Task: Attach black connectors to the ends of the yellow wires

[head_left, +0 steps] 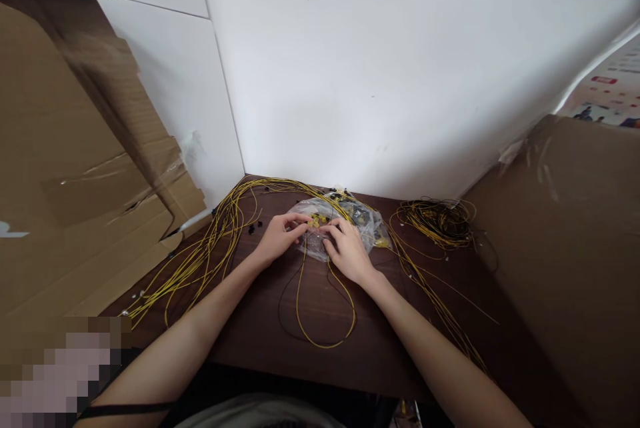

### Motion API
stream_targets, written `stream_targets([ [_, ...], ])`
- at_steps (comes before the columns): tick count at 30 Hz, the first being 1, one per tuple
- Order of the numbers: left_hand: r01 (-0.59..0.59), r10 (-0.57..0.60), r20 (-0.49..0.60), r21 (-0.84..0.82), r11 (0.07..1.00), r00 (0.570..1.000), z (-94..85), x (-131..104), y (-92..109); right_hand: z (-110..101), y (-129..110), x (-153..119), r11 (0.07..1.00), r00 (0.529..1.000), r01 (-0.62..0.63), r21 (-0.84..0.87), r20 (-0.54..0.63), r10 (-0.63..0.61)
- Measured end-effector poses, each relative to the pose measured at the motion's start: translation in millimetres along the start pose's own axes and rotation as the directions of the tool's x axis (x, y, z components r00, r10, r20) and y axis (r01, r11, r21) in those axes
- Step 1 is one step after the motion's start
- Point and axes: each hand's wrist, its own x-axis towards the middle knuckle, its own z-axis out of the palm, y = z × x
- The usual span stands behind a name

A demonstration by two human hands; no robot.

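Observation:
My left hand [281,239] is closed in a pinch, its fingertips at one end of a looped yellow wire [326,347]. Facing it, my right hand [350,251] has its thumb and fingers bent around the other end of that wire. The loop hangs down over the brown table, with a thin black wire [280,311] running beside it. Under both hands lies a clear plastic bag [313,249] with small yellow pieces [317,220] showing between the fingertips. Exactly what the fingertips press on is too small to make out.
Long yellow wires [220,228] sweep along the table's left and back. A tangled coil of yellow and black wire [440,221] sits at the right. Small black pieces [252,228] lie left of the bag. Cardboard [75,148] stands left, a cardboard box [560,248] right, a white wall [350,81] behind.

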Motion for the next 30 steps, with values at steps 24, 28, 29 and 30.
stream_targets([
  [24,-0.018,0.02,0.049,-0.039,0.999,0.999,1.9,2.6,-9.0,7.0,2.4,-1.0,0.936,0.984,-0.176,-0.304,-0.028,0.175],
  [28,-0.009,0.011,0.055,-0.036,0.999,0.998,1.7,2.7,-10.2,3.9,3.9,0.2,0.967,0.991,-0.131,-0.217,-0.027,0.128],
  [29,-0.009,0.011,0.055,-0.037,0.999,0.998,1.8,2.7,-10.4,3.4,4.0,0.3,0.972,0.992,-0.125,-0.199,-0.034,0.121],
  [30,-0.008,0.01,0.056,-0.037,0.999,0.998,1.9,2.7,-10.4,3.0,4.0,0.4,0.976,0.992,-0.121,-0.183,-0.039,0.116],
])
